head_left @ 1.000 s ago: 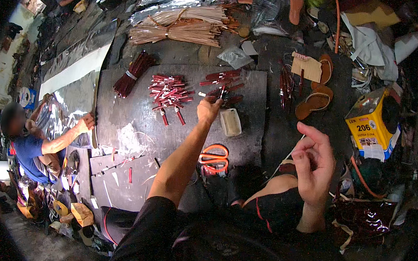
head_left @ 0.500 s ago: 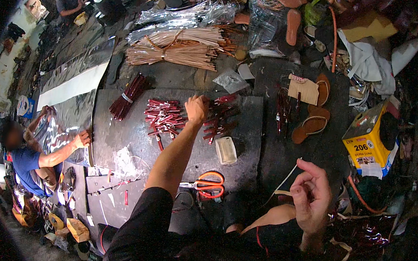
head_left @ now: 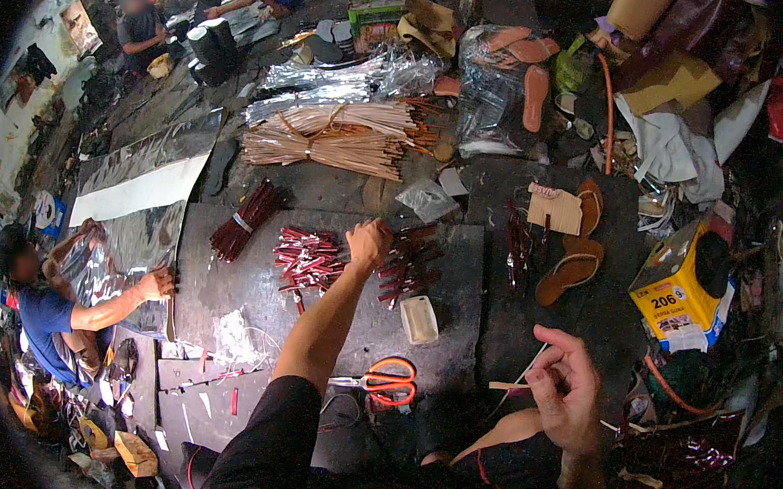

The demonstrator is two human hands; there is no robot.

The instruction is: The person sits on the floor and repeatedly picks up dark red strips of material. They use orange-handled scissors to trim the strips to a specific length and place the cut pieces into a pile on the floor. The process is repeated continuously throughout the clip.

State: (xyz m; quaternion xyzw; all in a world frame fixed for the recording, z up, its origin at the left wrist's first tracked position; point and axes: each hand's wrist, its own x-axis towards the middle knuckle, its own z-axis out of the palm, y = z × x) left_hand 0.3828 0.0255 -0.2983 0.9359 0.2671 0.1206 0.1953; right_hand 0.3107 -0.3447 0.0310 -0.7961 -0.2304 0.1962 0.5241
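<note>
My left hand (head_left: 368,245) reaches over the dark board between a pile of short, shiny dark red strips (head_left: 306,261) and a second dark red pile (head_left: 408,269) at its right. Its fingers are bent down and closed; what they pinch, if anything, is hidden. My right hand (head_left: 565,396) is raised at the lower right, fingers curled in, holding a thin pale strip (head_left: 535,361). A short tan strip (head_left: 507,386) crosses it beside the thumb. Orange-handled scissors (head_left: 388,381) and a small whitish tray (head_left: 419,319) lie on the board between my arms.
A tied dark red bundle (head_left: 245,221) and tan strip bundles (head_left: 326,143) lie farther off. Sandals (head_left: 570,270) and a yellow box (head_left: 673,283) are at the right. At left, a co-worker (head_left: 60,306) handles a shiny sheet (head_left: 138,248).
The view has tilted up, so the scene sits lower in the picture. My left hand stays between the red piles. Beside my right hand, the tan strip now shows more plainly.
</note>
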